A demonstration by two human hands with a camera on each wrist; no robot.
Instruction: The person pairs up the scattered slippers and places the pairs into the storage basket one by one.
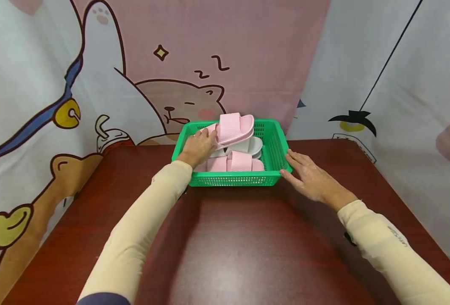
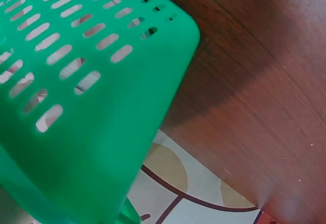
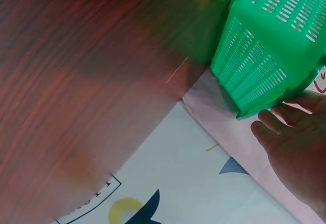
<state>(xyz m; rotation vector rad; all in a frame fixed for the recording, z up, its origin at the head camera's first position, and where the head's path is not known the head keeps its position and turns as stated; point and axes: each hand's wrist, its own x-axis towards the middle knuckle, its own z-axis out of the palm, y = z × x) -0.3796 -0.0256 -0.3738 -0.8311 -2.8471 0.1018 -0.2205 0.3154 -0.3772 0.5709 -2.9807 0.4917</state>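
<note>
A green plastic basket (image 1: 234, 181) with slotted walls stands at the far side of the table, slippers inside it. My left hand (image 1: 199, 147) reaches over its left side and grips the left end of a pink slipper (image 1: 232, 129) on top of the pile. Under that lies a white slipper (image 1: 254, 146), partly covered. Another pink slipper (image 1: 241, 162) rests along the near wall. At the basket's right rim, my right hand (image 1: 312, 178) touches with its fingers extended. The left wrist view shows the basket's wall (image 2: 137, 102) close up, but the left fingers are hidden there.
The dark reddish-brown table (image 1: 225, 241) reaches back to a cartoon-printed cloth (image 1: 270, 55) hanging behind it. That cloth comes right up behind the basket. More printed cloth (image 1: 412, 97) hangs along the right side.
</note>
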